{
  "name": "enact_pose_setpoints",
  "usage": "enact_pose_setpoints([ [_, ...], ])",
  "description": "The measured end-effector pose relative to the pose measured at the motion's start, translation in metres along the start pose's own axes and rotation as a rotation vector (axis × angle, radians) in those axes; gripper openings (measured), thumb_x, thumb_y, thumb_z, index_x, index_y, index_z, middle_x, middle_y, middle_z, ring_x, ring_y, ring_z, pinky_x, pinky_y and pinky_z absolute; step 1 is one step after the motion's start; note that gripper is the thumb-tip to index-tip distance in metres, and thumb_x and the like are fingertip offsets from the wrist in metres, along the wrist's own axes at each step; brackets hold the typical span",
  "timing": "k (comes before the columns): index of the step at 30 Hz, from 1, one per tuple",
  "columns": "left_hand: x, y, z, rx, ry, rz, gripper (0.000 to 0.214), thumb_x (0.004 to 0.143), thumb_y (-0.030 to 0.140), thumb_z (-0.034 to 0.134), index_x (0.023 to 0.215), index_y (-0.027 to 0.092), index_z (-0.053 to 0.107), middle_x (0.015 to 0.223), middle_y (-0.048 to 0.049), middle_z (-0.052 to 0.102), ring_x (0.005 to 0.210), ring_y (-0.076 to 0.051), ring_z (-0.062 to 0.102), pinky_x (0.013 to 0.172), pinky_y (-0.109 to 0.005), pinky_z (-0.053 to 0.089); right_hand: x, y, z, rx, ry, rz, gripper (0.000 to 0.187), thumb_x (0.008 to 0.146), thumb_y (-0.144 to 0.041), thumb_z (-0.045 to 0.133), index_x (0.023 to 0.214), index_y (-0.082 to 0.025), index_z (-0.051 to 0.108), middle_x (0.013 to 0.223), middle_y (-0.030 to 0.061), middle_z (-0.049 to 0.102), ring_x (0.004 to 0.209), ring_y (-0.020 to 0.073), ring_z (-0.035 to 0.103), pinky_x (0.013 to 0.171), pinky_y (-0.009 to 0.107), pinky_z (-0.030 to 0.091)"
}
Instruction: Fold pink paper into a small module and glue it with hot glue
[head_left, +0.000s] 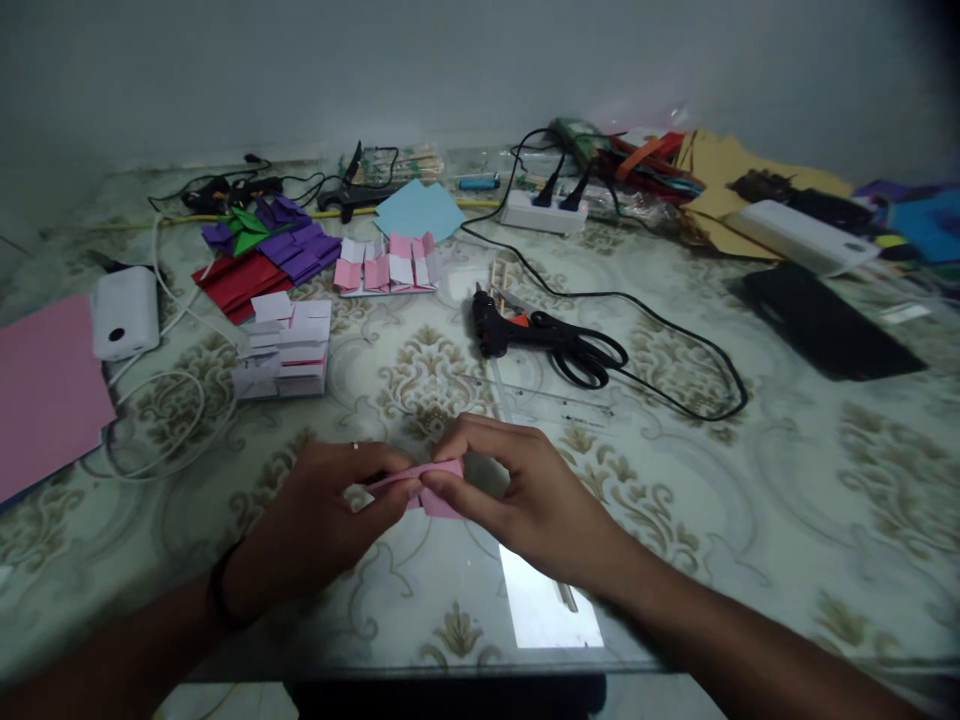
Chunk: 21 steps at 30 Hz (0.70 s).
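Observation:
A small folded piece of pink paper (pixel 444 500) is pinched between both hands above the near middle of the table. My left hand (pixel 322 510) grips its left end with thumb and fingers closed; a ring and a dark wristband show on that side. On the paper's right part, my right hand (pixel 525 480) presses thumb against fingers. Part of the paper is hidden behind the fingertips. Beyond the hands lie folded white paper pieces (pixel 289 345) and pink-and-white folded pieces (pixel 386 265).
A black glue gun (pixel 491 325) lies beside black-handled scissors (pixel 592 355) and a clear ruler (pixel 547 400). Its cord loops right towards a white power strip (pixel 544 212). Pink sheets (pixel 49 390), a white device (pixel 126 312) and cables sit left; a black phone-like slab (pixel 832 320) lies right.

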<state>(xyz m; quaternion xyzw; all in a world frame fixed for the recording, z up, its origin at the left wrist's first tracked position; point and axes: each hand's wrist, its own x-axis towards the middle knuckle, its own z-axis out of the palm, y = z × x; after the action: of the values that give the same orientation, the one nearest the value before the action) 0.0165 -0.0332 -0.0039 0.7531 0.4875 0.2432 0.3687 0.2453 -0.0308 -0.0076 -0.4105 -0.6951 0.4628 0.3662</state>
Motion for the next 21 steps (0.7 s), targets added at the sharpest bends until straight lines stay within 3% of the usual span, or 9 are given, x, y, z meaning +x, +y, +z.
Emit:
enact_pose_setpoints([
  [5,0.004,0.006,-0.003,-0.102,-0.105,-0.152,0.029,0.095,0.033,0.064,0.073,0.017,0.073,0.058,0.0045,0.058,0.056,-0.011,0.046,0.053,-0.025,0.033,0.004,-0.001,-0.001,0.073,-0.087,0.185,0.047,0.101,-0.055,0.075,0.073,-0.019,0.063,0.073,-0.0012,0.064,0.072,0.015,0.057,0.069,0.028,0.043],
  [13,0.007,0.006,-0.003,-0.224,-0.134,-0.236,0.029,0.093,0.036,0.065,0.071,0.017,0.069,0.058,0.0054,0.049,0.056,-0.01,0.038,0.052,-0.025,0.029,0.006,0.005,0.0,0.249,-0.186,0.361,0.053,0.091,-0.064,0.081,0.073,-0.019,0.059,0.07,-0.0035,0.056,0.068,0.0132,0.049,0.06,0.026,0.038],
  [21,0.008,-0.004,-0.002,-0.262,-0.093,-0.256,0.035,0.095,0.044,0.066,0.072,0.017,0.068,0.063,0.0036,0.053,0.06,-0.012,0.044,0.054,-0.025,0.032,0.007,0.008,0.003,0.304,-0.223,0.333,0.04,0.094,-0.057,0.081,0.087,-0.019,0.075,0.086,0.0013,0.072,0.08,0.0172,0.063,0.071,0.029,0.052],
])
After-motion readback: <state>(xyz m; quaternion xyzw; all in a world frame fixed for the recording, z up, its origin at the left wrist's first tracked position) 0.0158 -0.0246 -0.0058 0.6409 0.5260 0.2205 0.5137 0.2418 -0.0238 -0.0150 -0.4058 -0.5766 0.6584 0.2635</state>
